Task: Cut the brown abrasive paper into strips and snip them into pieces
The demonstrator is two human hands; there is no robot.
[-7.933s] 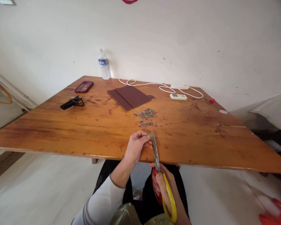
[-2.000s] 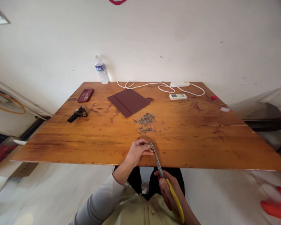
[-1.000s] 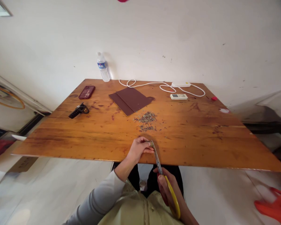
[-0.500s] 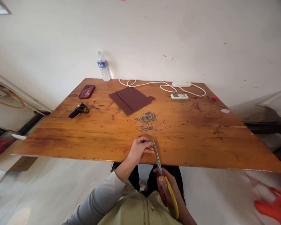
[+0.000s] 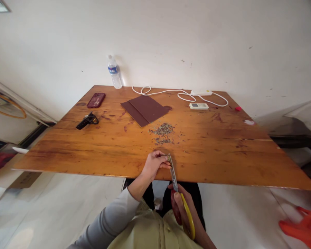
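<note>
My right hand (image 5: 183,200) is wrapped round the handles of a pair of scissors (image 5: 173,176), one handle yellow and one red. Their blades point away from me and lie right beside the fingertips of my left hand (image 5: 155,164). Between thumb and finger, that left hand pinches a small greenish piece (image 5: 168,158), mostly hidden by the fingers and too small to name. Beyond both hands, a loose heap of thin dry shreds (image 5: 163,129) lies on the wooden table (image 5: 212,155), with a smaller scatter of the same shreds nearer me.
Two dark red sheets (image 5: 147,109) overlap behind the heap. A phone (image 5: 96,100) and a black strapped item (image 5: 87,121) lie at the left. Along the wall stand a water bottle (image 5: 114,74) and a power strip (image 5: 201,92) with its white cord. A remote control (image 5: 198,106) lies before the strip.
The scissors' handles and my right hand have shifted slightly to the left and away from me. My left hand keeps its pinch in nearly the same place.
</note>
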